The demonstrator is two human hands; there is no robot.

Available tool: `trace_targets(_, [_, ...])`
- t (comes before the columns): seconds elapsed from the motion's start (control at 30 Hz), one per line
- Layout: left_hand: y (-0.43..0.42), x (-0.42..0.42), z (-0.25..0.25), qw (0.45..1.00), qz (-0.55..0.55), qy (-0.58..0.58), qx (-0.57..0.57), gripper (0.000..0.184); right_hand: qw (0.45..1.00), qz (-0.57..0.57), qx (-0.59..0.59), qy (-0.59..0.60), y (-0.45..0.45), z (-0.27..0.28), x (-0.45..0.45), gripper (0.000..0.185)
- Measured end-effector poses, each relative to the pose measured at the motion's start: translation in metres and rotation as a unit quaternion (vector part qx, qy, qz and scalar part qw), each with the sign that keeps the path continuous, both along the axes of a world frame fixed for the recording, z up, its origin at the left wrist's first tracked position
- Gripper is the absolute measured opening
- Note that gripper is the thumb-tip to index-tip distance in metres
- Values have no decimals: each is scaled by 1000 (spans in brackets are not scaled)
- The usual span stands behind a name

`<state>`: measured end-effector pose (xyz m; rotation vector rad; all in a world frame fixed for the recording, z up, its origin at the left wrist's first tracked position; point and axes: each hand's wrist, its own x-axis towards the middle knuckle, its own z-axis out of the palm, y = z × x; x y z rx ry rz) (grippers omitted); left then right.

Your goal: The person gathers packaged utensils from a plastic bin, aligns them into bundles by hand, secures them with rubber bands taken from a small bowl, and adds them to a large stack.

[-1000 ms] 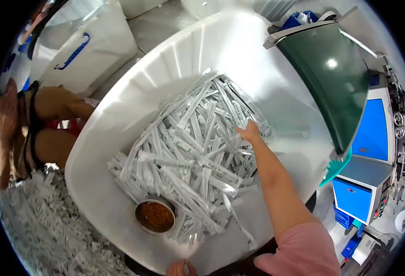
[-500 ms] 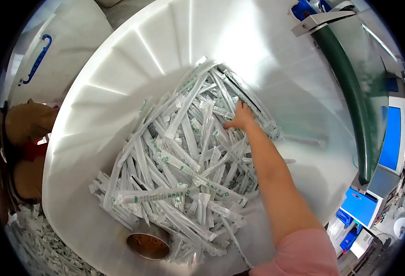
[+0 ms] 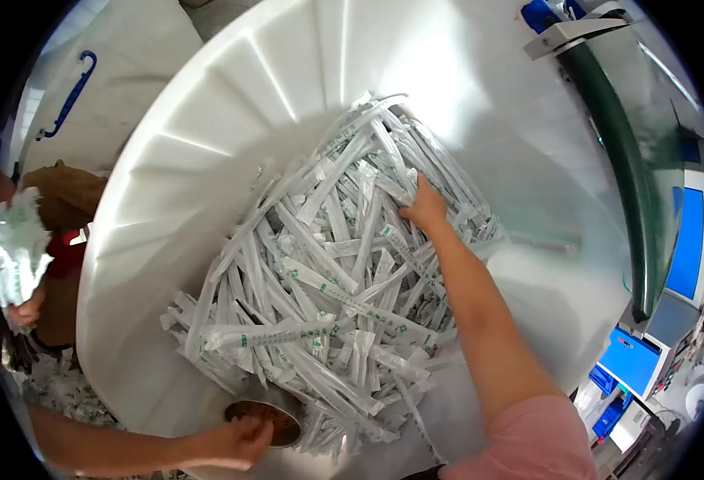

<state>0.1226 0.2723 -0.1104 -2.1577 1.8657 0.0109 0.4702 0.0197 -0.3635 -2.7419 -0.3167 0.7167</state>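
Note:
Long, thin white packets (image 3: 320, 280) with green print lie in a jumbled heap inside a large white bin. My right hand (image 3: 426, 206) reaches into the upper right of the heap, its fingers and thumb closed round the end of a packet (image 3: 395, 156). From the lower left, a bare forearm that appears to be mine crosses the bin's edge. My left hand (image 3: 246, 442) is closed in a fist over a round metal bowl (image 3: 288, 430) with a brownish interior. What the fist holds, if anything, is hidden. The bowl stands tilted against the packets.
The bin's tall pale wall (image 3: 140, 232) curves round the heap. Beyond it on the left, another person's hand (image 3: 28, 309) holds white wrapped packets (image 3: 17, 248). A dark green roller (image 3: 612, 152) and blue screens (image 3: 685, 240) stand at the right.
My left hand has come into view at the bowl. Another person's hand with packets has appeared at the left. My right hand stays at the heap, its fingers now closer together.

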Motion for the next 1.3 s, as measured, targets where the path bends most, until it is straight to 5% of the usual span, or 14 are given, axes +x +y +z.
trace_targets(0.03, [-4,-23,-23,999,27,15,-20,14,999,-6,-21,28,-1,8,4,82])
trace_targets(0.1, [-8,-48,-57,860,227,456,1,14,998,-10,-34,51,-5,20,9,82])
trace_targets(0.17, [-7,-49,-75,818,257,514,30,13,984,-30,171,-42,-24,30,7,80])
trace_targets(0.33, [-74,-88,-50,765,459,452,10,8,890,-113,441,20,-24,130,17,58])
trace_targets(0.53, [-217,-137,49,432,806,260,-309,15,844,-38,536,16,-7,253,-28,57])
trace_targets(0.77, [-199,-54,67,455,666,116,-579,26,722,-31,688,71,-5,310,-78,67])
trace_targets(0.9, [-189,18,119,461,605,62,-646,51,855,19,514,-70,-12,356,-110,56])
trace_targets(0.97, [-185,43,137,482,606,48,-631,70,781,99,609,-94,-19,387,-135,50])
trace_targets(1.07, [-178,68,141,544,600,114,-576,98,807,191,545,-124,-32,408,-154,45])
trace_targets(1.13, [-180,77,166,497,528,213,-654,100,770,266,555,-168,-33,425,-167,42])
trace_targets(1.2, [-182,82,189,439,365,310,-760,99,663,205,718,57,-26,435,-190,40])
trace_targets(1.23, [-182,81,197,436,298,296,-796,96,696,285,645,-136,-33,460,-196,40])
trace_targets(1.27, [-175,71,199,545,449,194,-681,83,718,311,600,-168,-36,471,-200,39])
trace_targets(1.3, [-182,66,205,529,447,147,-706,68,728,262,632,-40,-38,484,-210,39])
